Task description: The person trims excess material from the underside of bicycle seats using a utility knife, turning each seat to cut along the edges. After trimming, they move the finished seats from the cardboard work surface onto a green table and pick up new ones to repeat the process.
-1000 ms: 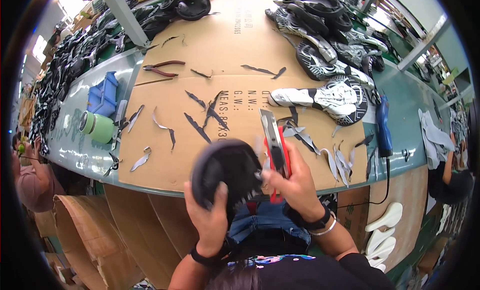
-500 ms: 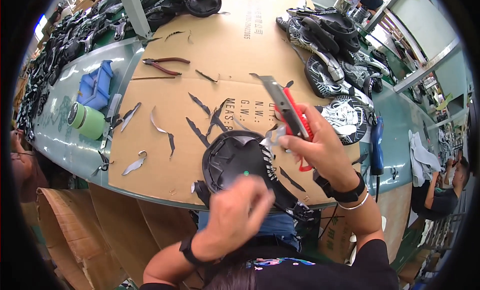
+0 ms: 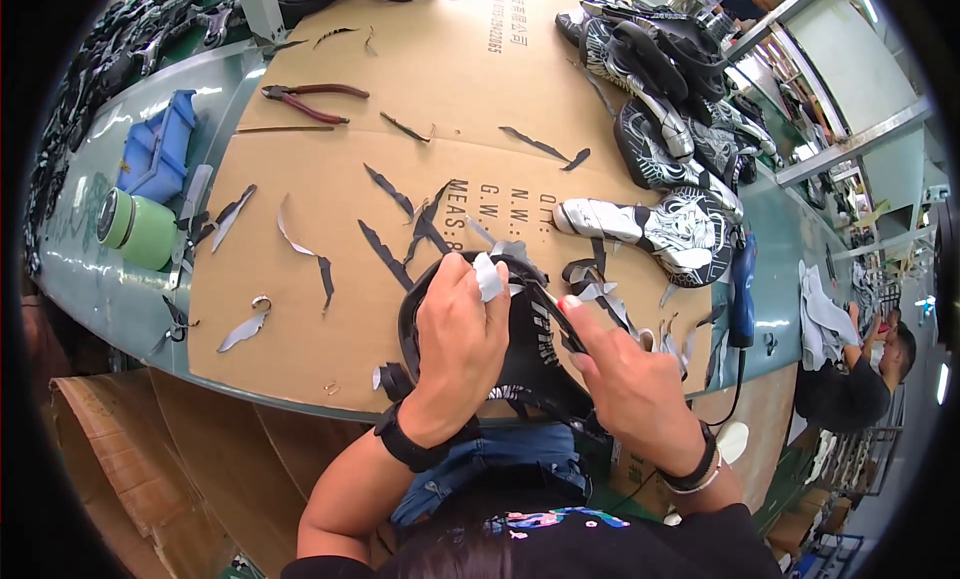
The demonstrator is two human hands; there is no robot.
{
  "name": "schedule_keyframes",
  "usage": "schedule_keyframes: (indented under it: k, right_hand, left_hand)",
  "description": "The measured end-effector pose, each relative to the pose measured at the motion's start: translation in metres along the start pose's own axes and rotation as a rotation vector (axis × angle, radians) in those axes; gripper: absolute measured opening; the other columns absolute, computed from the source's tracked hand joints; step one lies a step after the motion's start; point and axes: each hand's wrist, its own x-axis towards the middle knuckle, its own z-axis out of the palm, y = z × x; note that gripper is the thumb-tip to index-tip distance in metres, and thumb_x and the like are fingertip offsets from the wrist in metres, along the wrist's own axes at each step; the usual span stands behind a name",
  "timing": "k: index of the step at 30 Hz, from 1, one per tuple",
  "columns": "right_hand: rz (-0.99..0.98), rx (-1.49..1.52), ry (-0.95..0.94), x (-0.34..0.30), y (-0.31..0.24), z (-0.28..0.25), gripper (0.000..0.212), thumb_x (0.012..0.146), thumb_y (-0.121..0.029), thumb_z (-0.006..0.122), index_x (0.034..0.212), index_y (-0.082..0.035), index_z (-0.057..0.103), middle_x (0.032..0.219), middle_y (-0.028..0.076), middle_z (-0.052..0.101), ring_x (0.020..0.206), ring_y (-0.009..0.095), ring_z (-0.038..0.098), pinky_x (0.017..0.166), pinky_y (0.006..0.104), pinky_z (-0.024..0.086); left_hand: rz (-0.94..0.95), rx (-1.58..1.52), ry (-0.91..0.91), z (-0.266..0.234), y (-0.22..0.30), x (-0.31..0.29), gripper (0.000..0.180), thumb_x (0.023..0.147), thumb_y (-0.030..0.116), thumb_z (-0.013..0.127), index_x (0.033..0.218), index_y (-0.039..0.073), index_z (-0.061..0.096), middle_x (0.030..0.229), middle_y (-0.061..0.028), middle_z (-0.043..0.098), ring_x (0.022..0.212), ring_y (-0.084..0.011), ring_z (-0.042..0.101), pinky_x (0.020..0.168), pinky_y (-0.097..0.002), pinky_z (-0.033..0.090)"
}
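Observation:
A black, hollow, saddle-shaped shell (image 3: 520, 364) lies at the front edge of the cardboard, its wide end away from me and a row of pale slits along its right side. My left hand (image 3: 458, 329) bends over the far left rim, fingers pinching a whitish strip (image 3: 488, 277) of edge material. At the right rim, my right hand (image 3: 640, 387) is closed around a utility knife (image 3: 562, 324). Its front end points up and left along the edge, and my fingers cover most of the handle. Grey and black offcuts (image 3: 598, 284) lie just beyond the right hand.
Cut strips (image 3: 385, 254) are scattered over the cardboard sheet (image 3: 400, 69), with red-handled pliers (image 3: 318, 104) farther back. Patterned saddles (image 3: 695, 234) pile up at right, beside a corded blue tool (image 3: 742, 289). A blue bin (image 3: 155, 149) and green jar (image 3: 140, 229) stand left. Another person (image 3: 855, 389) works at far right.
My left hand has moved up onto the far rim and pinched the whitish strip. The right hand has come down, bringing the knife from the air to the shell's right edge.

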Motion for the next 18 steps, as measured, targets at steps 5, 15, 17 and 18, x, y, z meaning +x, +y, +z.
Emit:
schedule_keyframes:
  k: [5,15,17,18]
  right_hand:
    - [0.085,-0.155,-0.105,-0.009,-0.013,0.017,0.071,0.083,-0.005,0.052,0.149,-0.009,0.026,0.075,0.017,0.052,0.051,0.031,0.055,0.045,0.0413,0.044]
    - [0.257,-0.055,-0.028,-0.043,-0.04,0.051,0.066,0.089,-0.01,0.054,0.147,-0.001,0.023,0.073,0.019,0.052,0.048,0.034,0.055,0.043,0.0441,0.045]
    - [0.272,-0.008,0.0,-0.047,-0.048,0.053,0.066,0.09,-0.012,0.054,0.147,-0.001,0.022,0.073,0.019,0.053,0.048,0.034,0.055,0.043,0.0442,0.046]
    - [0.286,0.042,0.027,-0.051,-0.052,0.055,0.066,0.091,-0.014,0.054,0.147,0.0,0.022,0.073,0.02,0.054,0.049,0.034,0.056,0.043,0.0443,0.046]
  left_hand:
    - [-0.144,-0.175,0.0,-0.002,-0.003,0.003,0.031,0.097,0.021,0.054,0.078,-0.004,0.053,0.071,-0.0128,0.046,0.062,-0.0256,0.05,0.057,-0.0374,0.039]
    - [-0.427,-0.907,0.228,-0.006,-0.013,0.009,0.032,0.097,0.034,0.059,0.079,0.008,0.052,0.073,-0.0015,0.052,0.068,-0.01,0.053,0.064,-0.0256,0.047]
    - [-0.487,-0.809,0.174,-0.004,-0.018,0.009,0.033,0.095,0.035,0.061,0.08,0.007,0.055,0.072,-0.002,0.053,0.07,-0.0109,0.056,0.07,-0.0269,0.052]
    - [-0.454,-0.856,0.179,-0.003,-0.02,0.009,0.031,0.097,0.032,0.057,0.088,0.003,0.055,0.078,-0.0037,0.056,0.072,-0.0104,0.057,0.07,-0.026,0.052]
